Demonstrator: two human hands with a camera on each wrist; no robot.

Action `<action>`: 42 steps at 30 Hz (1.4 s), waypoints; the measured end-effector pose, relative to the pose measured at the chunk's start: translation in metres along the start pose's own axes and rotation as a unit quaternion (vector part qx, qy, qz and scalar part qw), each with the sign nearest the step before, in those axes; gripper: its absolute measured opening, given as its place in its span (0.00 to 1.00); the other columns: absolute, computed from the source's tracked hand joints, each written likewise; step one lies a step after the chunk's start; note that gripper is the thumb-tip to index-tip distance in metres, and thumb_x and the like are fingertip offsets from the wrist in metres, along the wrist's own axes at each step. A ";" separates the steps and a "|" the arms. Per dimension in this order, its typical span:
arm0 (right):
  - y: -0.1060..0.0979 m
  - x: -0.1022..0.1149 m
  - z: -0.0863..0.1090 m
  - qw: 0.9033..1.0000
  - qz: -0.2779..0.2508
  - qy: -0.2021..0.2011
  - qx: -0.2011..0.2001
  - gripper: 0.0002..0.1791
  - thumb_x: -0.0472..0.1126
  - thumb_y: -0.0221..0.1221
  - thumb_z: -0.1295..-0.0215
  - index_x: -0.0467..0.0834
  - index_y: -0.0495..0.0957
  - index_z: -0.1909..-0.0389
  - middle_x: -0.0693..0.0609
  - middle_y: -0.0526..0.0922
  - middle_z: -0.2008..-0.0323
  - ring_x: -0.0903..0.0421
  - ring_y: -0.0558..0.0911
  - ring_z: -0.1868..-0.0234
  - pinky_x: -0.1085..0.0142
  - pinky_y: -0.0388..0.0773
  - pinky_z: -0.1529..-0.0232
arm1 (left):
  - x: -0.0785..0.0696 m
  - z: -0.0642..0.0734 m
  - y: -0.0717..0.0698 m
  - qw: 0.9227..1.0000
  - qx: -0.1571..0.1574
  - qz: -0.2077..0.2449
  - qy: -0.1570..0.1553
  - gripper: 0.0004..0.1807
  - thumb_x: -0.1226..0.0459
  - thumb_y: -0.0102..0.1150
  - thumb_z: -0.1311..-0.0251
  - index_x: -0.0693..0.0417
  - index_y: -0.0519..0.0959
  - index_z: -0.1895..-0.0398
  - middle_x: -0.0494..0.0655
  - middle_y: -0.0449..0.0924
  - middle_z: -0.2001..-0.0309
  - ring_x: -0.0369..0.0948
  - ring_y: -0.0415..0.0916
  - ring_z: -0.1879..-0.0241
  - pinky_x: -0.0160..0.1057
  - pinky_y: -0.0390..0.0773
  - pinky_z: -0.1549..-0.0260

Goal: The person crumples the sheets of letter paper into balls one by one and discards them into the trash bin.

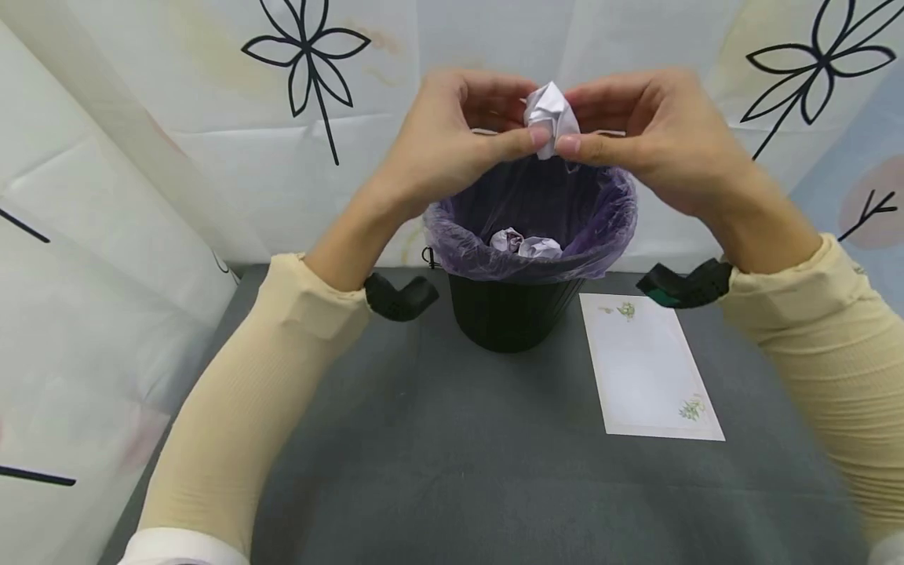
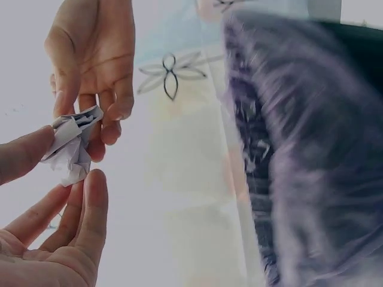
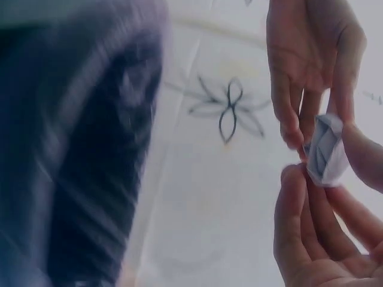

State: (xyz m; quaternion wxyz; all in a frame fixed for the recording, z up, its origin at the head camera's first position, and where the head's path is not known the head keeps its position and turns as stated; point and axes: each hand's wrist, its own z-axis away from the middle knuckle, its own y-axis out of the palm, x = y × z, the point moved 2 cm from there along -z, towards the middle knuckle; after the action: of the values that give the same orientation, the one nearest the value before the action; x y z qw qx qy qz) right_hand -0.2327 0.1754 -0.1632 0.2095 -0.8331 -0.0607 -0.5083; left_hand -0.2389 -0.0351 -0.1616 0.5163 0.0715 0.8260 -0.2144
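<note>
A crumpled ball of white paper (image 1: 551, 118) is held up above a dark bin (image 1: 504, 314) lined with a purple plastic bag (image 1: 459, 243). My left hand (image 1: 459, 129) pinches it from the left between thumb and fingers, and my right hand (image 1: 639, 133) pinches it from the right. In the left wrist view the paper ball (image 2: 73, 143) shows folded layers between both hands' fingertips. The right wrist view has the same ball (image 3: 326, 149) gripped from both sides. Inside the bin lie two more crumpled paper balls (image 1: 540, 248).
A flat sheet of paper (image 1: 650, 365) with green plant prints lies right of the bin on the grey tabletop (image 1: 452, 463). White cloth (image 1: 212, 180) with black flower drawings hangs behind and at the left. Dark wrist-worn devices (image 1: 401, 298) stick out from both sleeves.
</note>
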 end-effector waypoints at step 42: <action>-0.034 -0.024 0.004 0.997 -0.069 0.023 -0.023 0.17 0.25 0.64 0.35 0.31 0.81 0.45 0.42 0.87 0.54 0.49 0.83 0.54 0.71 0.78 0.48 | 0.024 0.002 -0.020 0.993 -0.012 -0.104 -0.051 0.28 0.68 0.70 0.38 0.62 0.76 0.35 0.53 0.82 0.47 0.42 0.79 0.48 0.34 0.77 0.46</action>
State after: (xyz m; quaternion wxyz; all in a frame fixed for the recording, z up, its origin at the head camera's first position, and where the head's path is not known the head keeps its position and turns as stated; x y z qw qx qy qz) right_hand -0.2519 0.2105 -0.1759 0.1565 -0.8194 -0.1017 -0.5420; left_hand -0.2550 -0.0568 -0.1784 0.5331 -0.0322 0.8044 -0.2603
